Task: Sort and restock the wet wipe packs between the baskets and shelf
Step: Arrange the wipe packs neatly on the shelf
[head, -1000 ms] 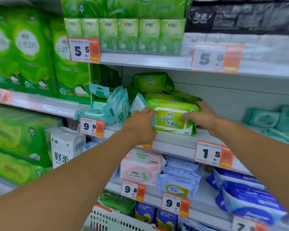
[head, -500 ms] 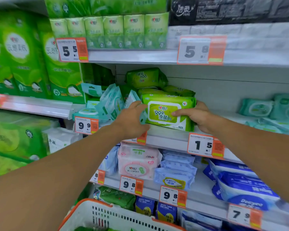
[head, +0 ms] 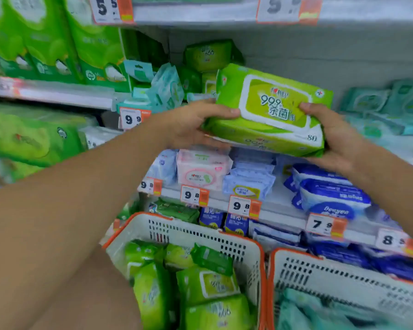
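Before shelves, both hands (head: 191, 125) apparently grip green pack (head: 270, 110).

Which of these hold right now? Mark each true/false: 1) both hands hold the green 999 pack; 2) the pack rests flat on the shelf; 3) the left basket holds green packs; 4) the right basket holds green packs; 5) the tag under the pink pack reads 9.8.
1) True: left hand and right hand each have a grip on an end of the green 999 pack.
2) False: it is lifted and tilted, off the shelf.
3) True: the left basket is full of green packs.
4) False: the right basket shows teal packs.
5) True: the price tag below the pink pack reads 9.8.
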A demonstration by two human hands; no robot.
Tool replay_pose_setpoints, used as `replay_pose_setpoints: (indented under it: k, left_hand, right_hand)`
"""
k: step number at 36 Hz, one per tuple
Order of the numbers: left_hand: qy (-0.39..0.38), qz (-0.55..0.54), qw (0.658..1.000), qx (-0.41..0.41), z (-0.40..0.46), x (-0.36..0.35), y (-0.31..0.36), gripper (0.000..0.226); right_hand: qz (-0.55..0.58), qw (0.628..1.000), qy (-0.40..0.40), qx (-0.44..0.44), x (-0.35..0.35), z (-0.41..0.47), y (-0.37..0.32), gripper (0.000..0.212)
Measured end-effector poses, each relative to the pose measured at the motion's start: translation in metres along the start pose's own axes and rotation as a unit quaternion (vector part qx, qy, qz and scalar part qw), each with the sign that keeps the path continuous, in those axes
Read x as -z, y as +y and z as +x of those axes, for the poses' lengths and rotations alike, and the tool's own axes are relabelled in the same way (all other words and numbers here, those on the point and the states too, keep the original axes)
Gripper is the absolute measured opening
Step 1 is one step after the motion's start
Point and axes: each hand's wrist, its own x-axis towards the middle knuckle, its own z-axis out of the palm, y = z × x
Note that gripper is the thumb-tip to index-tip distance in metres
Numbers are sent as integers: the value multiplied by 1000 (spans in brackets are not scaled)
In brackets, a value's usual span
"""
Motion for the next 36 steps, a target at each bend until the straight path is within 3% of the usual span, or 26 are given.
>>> replay_pose_setpoints:
  k: [3,5,7,10,11,13,14,16,18,23,27,29,31,34,36]
  left_hand:
    - [0,33,996,87,-38,23,-40,61]
    - [20,27,989,147,-65,26,-70,59]
    - [67,12,980,186,-83,38,-104,62]
    - [141,26,966,216,-85,73,-151,86]
    - [160,39,962,218,-91,80,-157,80]
    - [203,55,953,217,-111,82,-152,32]
    - [216,57,948,224,-122,85,-149,20]
    - [223,57,943,241,-138,97,-155,31]
    - [223,57,937,262,-146,117,-168,38]
    - [264,81,907,319,-148,148,-206,39]
    - [204,155,888,382,-151,162,-230,24]
    - [137,248,863,418,-153,165,-232,26]
    - [36,388,804,449,-154,165,-231,46]
    - [-100,508,737,435,-154,156,-229,31]
    - [-148,530,713,435,-150,150,-230,32]
  right_hand:
    - [-56,997,3,-54,-17,-7,44,53]
    - [-103,991,-19,-89,-34,-11,79,50]
    - [-146,981,-53,-113,-54,-15,114,42]
    - [-180,972,-93,-115,-76,-19,160,43]
    - [-181,972,-100,-113,-83,-19,172,45]
    - [-185,970,-115,-105,-96,-17,188,49]
    - [-188,969,-126,-102,-103,-16,195,51]
    - [-217,963,-136,-88,-119,-15,208,49]
    - [-282,953,-100,-54,-136,-12,223,51]
    - [-432,902,4,-7,-178,-8,268,80]
    - [-536,843,27,-21,-197,-11,309,91]
    - [-575,817,-3,-38,-199,-11,337,99]
    - [-603,784,-125,-78,-196,-12,367,100]
    - [-630,691,-315,-165,-191,-19,394,100]
    - [-655,644,-355,-177,-192,-22,401,99]
